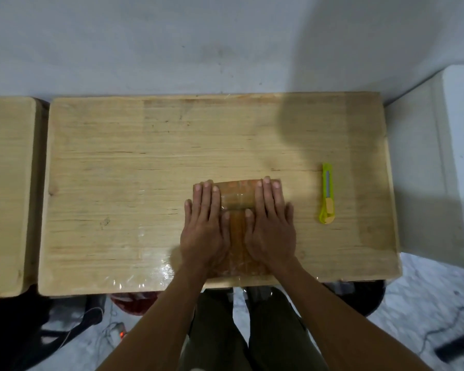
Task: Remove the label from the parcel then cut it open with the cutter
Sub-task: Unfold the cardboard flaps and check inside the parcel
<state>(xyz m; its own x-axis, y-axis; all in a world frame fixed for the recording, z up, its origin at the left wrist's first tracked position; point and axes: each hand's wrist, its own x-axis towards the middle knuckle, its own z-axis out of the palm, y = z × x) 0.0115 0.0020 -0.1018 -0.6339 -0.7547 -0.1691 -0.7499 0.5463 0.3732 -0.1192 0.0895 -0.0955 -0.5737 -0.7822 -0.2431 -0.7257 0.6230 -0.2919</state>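
Note:
A brown parcel point(237, 197) wrapped in clear tape lies on the wooden table point(145, 170), near its front edge. My left hand point(205, 226) lies flat on the parcel's left side, fingers stretched out. Flat on the right side rests my right hand point(271, 223), fingers also stretched. Only a strip of the parcel shows between and beyond the hands. No label is visible. A yellow-green cutter point(327, 194) lies on the table to the right of the parcel, apart from both hands.
A second wooden table point(6, 183) stands to the left across a narrow gap. A white appliance point(439, 170) stands at the right. Behind is a pale wall. Cables and dark objects lie on the floor below.

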